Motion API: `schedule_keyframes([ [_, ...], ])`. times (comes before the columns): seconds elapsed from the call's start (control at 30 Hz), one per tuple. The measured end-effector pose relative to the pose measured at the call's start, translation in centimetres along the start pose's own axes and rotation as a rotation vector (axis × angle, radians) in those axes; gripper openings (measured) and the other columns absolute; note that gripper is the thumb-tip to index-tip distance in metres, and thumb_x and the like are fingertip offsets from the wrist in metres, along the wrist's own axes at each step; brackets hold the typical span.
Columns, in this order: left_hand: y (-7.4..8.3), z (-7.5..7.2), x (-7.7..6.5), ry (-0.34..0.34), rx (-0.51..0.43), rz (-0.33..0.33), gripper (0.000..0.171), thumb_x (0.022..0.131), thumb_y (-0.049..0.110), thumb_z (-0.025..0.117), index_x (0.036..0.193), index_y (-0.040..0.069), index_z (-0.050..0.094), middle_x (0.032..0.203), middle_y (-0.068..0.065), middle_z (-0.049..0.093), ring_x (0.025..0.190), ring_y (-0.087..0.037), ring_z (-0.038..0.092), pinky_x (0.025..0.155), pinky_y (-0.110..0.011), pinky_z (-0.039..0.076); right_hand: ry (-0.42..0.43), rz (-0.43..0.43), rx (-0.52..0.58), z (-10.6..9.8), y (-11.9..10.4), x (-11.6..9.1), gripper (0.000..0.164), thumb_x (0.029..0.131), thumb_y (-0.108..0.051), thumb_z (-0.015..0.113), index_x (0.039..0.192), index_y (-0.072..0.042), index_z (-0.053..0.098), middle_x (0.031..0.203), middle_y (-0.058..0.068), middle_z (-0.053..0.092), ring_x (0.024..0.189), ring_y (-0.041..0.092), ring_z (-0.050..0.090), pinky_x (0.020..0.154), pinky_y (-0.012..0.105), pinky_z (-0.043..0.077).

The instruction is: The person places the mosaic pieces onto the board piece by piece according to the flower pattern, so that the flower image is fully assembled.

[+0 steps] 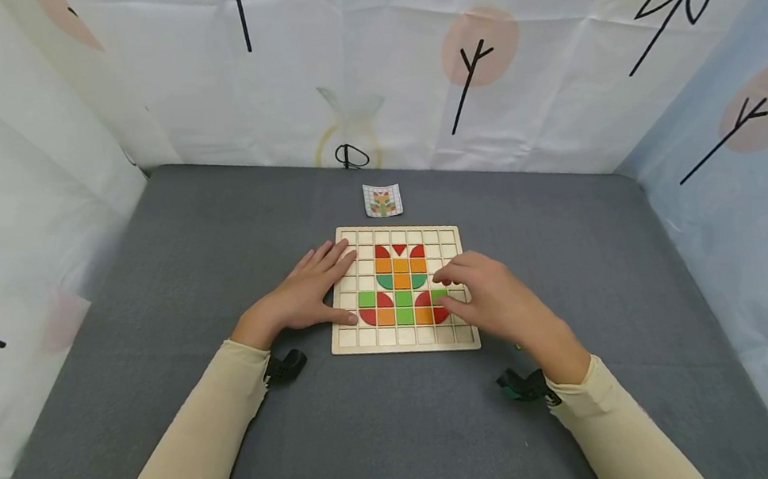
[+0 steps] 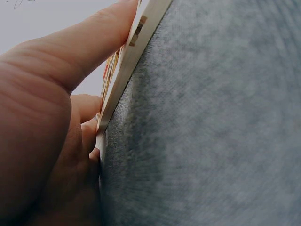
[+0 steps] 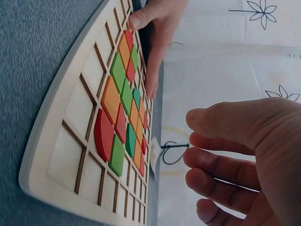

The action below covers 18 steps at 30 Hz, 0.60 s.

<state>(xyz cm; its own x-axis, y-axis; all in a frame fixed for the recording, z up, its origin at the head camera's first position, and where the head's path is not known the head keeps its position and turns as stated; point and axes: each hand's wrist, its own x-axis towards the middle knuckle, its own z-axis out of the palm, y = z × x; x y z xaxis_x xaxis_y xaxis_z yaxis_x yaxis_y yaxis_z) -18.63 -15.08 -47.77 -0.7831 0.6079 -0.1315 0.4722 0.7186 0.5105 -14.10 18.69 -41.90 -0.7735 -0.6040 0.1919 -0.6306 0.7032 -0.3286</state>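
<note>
A square wooden grid board [image 1: 406, 348] lies on the table, with red, orange and green tiles set in its middle cells. My left hand [image 1: 307, 289] rests on the board's left edge, fingers stretched out; in the left wrist view its thumb [image 2: 89, 40] lies along the rim. Above the board's right side hovers my right hand [image 1: 498, 293], near a green square tile [image 3: 116, 156] beside a red quarter-round tile [image 3: 104, 135]. Its fingers bend loosely, and nothing shows between them and the thumb in the right wrist view.
A small pattern card [image 1: 382, 200] with a coloured figure lies behind the board. The grey tabletop [image 1: 407, 428] extends around it, bordered by a printed white cloth [image 1: 397, 54] at the back and sides. A tiny yellowish object [image 1: 518, 347] shows near the right wrist.
</note>
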Motion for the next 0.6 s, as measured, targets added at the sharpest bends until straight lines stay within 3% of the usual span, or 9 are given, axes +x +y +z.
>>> schedule_keyframes([
  [0.6,0.2,-0.2,-0.1,-0.015,-0.001,-0.024,0.116,0.093,0.056,0.084,0.175,0.010,0.016,0.182,-0.012,0.002,0.166,-0.035,-0.004,0.133,-0.052,-0.003,0.053,0.087,0.007,-1.4,1.5,-2.3,0.023,0.093,-0.008,0.087,0.115,-0.004,0.080,0.108,0.008,0.074,0.097,0.027,0.067,0.081,0.046,0.058],
])
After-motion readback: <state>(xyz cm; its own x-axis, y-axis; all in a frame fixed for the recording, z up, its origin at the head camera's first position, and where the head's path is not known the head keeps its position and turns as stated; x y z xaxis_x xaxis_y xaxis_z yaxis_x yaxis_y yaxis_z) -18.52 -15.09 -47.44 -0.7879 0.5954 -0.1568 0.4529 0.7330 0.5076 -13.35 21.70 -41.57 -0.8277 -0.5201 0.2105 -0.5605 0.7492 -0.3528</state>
